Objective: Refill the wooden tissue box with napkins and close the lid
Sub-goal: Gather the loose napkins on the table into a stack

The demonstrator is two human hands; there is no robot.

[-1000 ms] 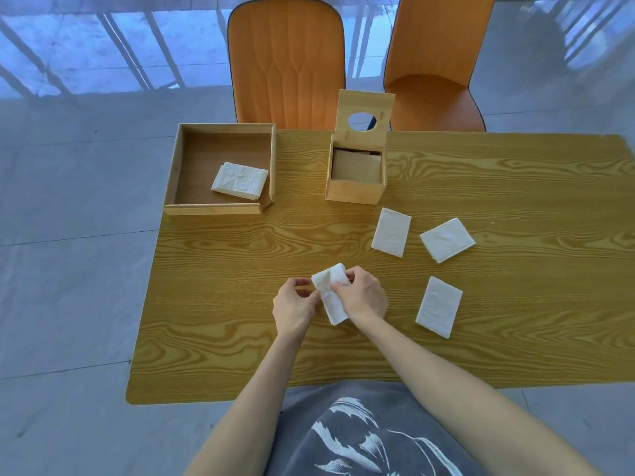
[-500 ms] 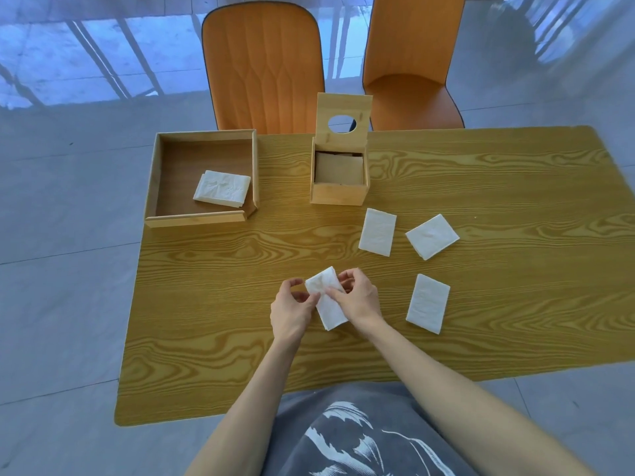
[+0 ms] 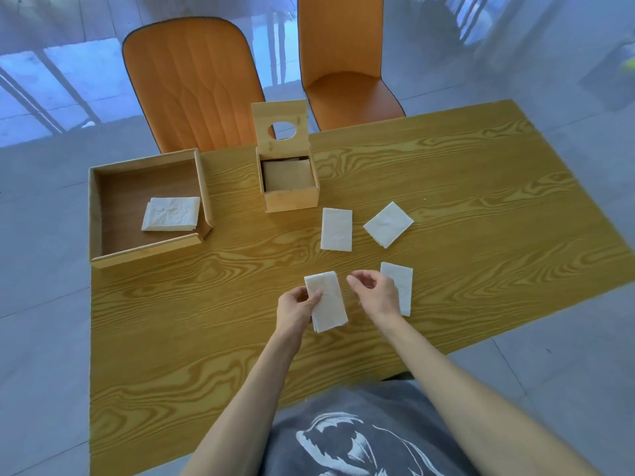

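near the front middle of the wooden table (image 3: 464, 207), a folded napkin (image 3: 326, 301) is pinched along its left edge by the left hand (image 3: 296, 310), thumb laid on top and fingers curled beneath. just to its right, the right hand (image 3: 376, 294) is held apart from that napkin, its fingers loosely curled and half open, with nothing gripped. a second napkin (image 3: 402, 286) is partly covered by that hand. two more napkins (image 3: 336, 229) (image 3: 388, 224) are laid flat farther back. beyond them the wooden tissue box (image 3: 291, 199) is seen standing with its lid (image 3: 281, 127) raised upright. to the left, a stack of napkins (image 3: 171, 214) is kept inside a shallow wooden tray (image 3: 147, 250).
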